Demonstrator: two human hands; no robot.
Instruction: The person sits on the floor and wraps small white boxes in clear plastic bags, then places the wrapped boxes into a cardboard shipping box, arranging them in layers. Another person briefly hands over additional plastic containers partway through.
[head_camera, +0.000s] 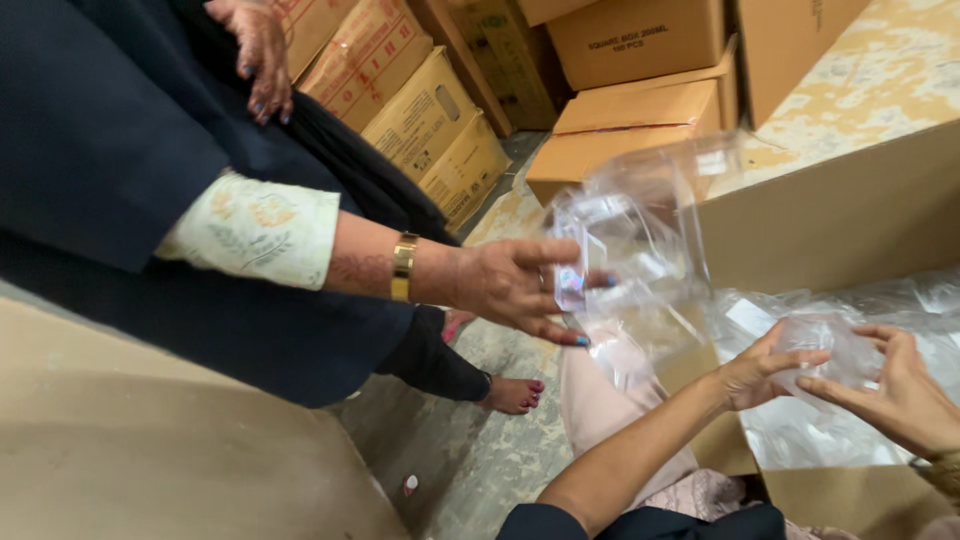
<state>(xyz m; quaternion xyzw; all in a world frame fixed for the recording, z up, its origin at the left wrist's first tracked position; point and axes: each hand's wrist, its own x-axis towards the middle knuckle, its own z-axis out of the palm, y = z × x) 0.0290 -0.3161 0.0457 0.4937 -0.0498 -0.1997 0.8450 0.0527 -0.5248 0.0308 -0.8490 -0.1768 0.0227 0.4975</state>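
Head view, looking down. The person's left hand (765, 372) and right hand (905, 395) meet over an open brown cardboard carton (840, 215), fingers of both closed around a small clear plastic container (828, 350), left from its near-left side, right from its right side. The container is held just above a heap of clear plastic bags and wrapped clear containers (850, 440) that fills the carton, near the carton's left wall. Whether the container's lid is on I cannot tell; the plastic is too glassy and blurred.

A co-worker stands at the left in a dark robe with a pale floral-print cuff (255, 230) and a gold wristband (403, 267). That co-worker's hand (510, 285) reaches toward the carton's left corner, fingers spread and pinching the edge of a large clear plastic bag of containers (635, 250), which hangs in the air above the carton's left edge, well blurred. The co-worker's other hand (255, 55) hangs loose at top left, holding nothing.

A bare foot with red-painted toenails (512, 395) rests on the worn grey concrete floor (480, 470). Stacked brown cardboard boxes (620, 100) stand behind, beyond the carton's far side.
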